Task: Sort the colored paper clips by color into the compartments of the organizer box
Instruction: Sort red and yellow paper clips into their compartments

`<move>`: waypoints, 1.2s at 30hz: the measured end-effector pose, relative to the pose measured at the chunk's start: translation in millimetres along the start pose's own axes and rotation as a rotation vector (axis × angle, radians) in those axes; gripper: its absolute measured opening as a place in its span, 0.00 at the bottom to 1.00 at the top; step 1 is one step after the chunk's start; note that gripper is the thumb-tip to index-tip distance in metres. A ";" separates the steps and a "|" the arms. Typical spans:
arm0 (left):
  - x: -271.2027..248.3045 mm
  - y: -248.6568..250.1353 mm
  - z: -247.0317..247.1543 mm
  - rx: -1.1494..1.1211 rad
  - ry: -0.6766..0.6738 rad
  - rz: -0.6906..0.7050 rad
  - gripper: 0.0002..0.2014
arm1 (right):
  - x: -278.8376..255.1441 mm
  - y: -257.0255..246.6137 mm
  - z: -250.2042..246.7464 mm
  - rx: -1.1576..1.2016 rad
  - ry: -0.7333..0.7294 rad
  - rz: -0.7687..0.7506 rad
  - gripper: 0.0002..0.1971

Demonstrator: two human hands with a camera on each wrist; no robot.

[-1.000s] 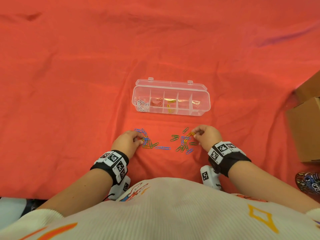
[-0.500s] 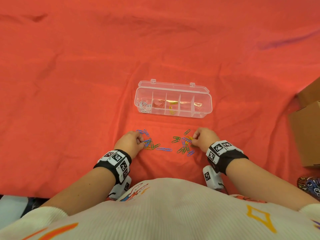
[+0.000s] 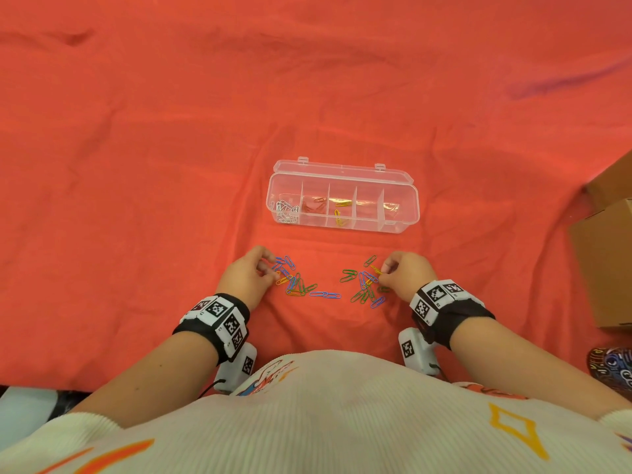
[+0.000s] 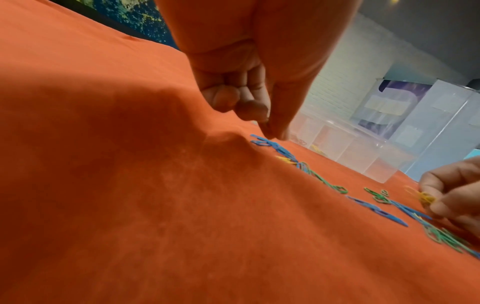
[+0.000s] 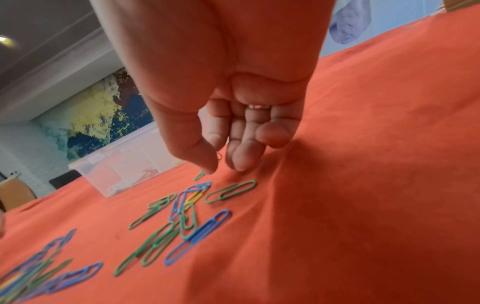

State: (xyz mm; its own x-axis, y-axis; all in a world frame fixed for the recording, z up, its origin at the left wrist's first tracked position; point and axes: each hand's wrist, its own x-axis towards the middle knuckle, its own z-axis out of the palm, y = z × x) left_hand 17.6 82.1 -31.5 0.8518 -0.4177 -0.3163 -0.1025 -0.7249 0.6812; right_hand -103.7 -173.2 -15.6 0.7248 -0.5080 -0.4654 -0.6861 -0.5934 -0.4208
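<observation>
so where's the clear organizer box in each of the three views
Head: organizer box lies at centre, on the red cloth beyond both hands.
Left wrist: organizer box is right of centre, past the left hand.
Right wrist: organizer box is left of centre, behind the right hand.
Shared landmark: the loose paper clips on the cloth in front of the box.

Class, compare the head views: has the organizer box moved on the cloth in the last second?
No. The organizer box sits the same way beyond the loose paper clips on the red cloth.
</observation>
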 end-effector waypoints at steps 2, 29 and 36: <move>-1.2 -1.2 1.9 0.044 -0.064 0.006 0.07 | -1.6 -1.2 -1.0 0.045 0.026 -0.005 0.05; 10.5 31.2 -8.6 0.374 -0.242 0.091 0.06 | 39.2 -80.7 -40.3 0.150 0.187 -0.147 0.12; 29.1 83.1 -17.0 0.128 -0.086 0.230 0.03 | 23.4 -53.2 -35.9 0.163 0.095 -0.212 0.06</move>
State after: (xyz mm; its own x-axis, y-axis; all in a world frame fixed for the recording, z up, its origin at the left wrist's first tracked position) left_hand 42.5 19.1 27.1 0.7522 -0.6205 -0.2217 -0.3570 -0.6666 0.6544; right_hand -48.0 -175.9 23.8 0.8506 -0.4440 -0.2818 -0.5140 -0.5887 -0.6239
